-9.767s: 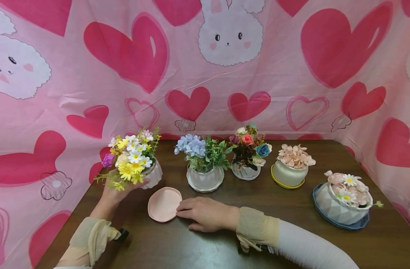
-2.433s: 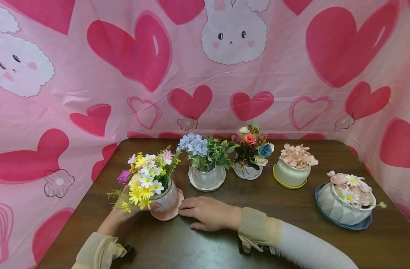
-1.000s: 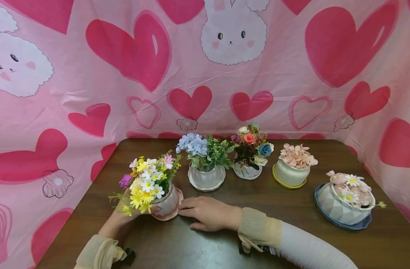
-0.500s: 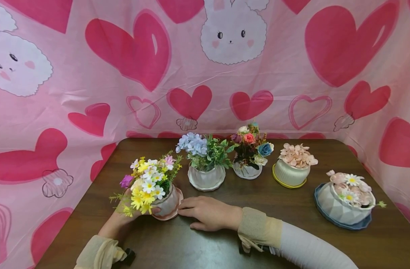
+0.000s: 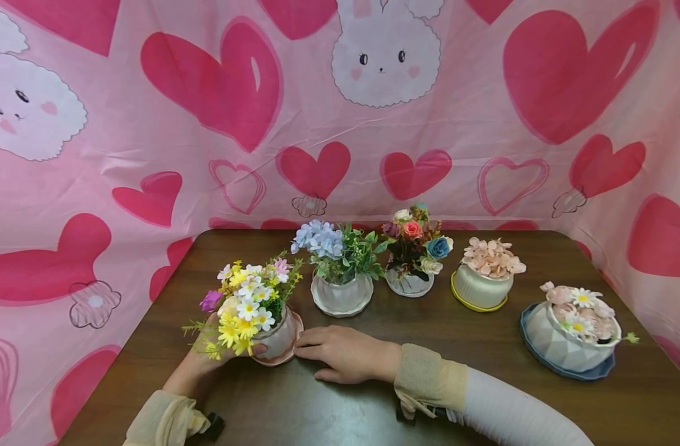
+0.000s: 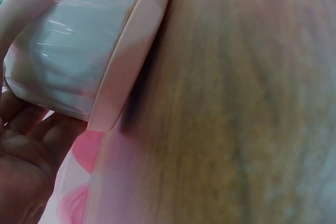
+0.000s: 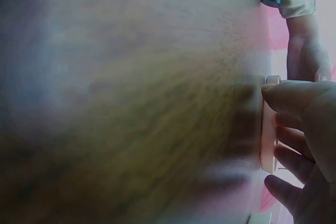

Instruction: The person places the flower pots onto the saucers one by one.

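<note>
My left hand [image 5: 205,359] grips a white flower pot [image 5: 280,339] full of yellow and white artificial daisies [image 5: 248,308]. Those blooms hide most of its fingers in the head view. In the left wrist view, the thumb lies along one side of the pot [image 6: 68,51] and fingers curl under the other. The pot stands within a pink saucer [image 6: 128,59], which is on the table. Palm down, my right hand [image 5: 345,353] reaches in from the right, its fingertips at the saucer's rim. The right wrist view has its fingers [image 7: 294,98] along the saucer's edge.
Behind stands a blue hydrangea pot [image 5: 342,296] on a white saucer, beside a rose pot [image 5: 409,282]. Farther right are a ribbed pot [image 5: 485,288] on a yellow saucer and a faceted pot [image 5: 565,341] on a blue one. A pink heart-print cloth [image 5: 318,93] hangs behind the dark table.
Since the earliest frame, my left hand has brought the daisy pot right and nearer, from beside the pink saucer onto it. My right hand has stayed at the rim. Little differs over the last second.
</note>
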{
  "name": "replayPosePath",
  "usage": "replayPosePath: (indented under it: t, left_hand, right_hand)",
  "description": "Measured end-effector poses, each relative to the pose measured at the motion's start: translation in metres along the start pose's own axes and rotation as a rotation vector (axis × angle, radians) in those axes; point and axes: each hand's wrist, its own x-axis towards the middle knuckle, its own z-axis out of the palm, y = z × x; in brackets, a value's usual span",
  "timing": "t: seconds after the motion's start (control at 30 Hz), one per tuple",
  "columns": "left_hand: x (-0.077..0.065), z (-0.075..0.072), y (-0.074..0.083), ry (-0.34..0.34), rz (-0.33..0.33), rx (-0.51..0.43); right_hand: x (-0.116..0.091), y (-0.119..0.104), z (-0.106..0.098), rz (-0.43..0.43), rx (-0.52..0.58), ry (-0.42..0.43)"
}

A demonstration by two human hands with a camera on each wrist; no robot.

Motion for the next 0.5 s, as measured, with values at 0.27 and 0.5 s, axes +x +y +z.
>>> replayPosePath:
  t: [0.27,0.5]
  left_hand:
    - [-0.0004,0.0022,0.0005,0.012,-0.007,0.011]
    - [0.0015,0.0037,-0.0078,-0.059,0.056,-0.138]
  right_hand:
    - [-0.0003,-0.0005,-0.0011,0.002,0.008,-0.002]
    - [0.0,-0.0001,-0.0009,0.001,0.013,-0.003]
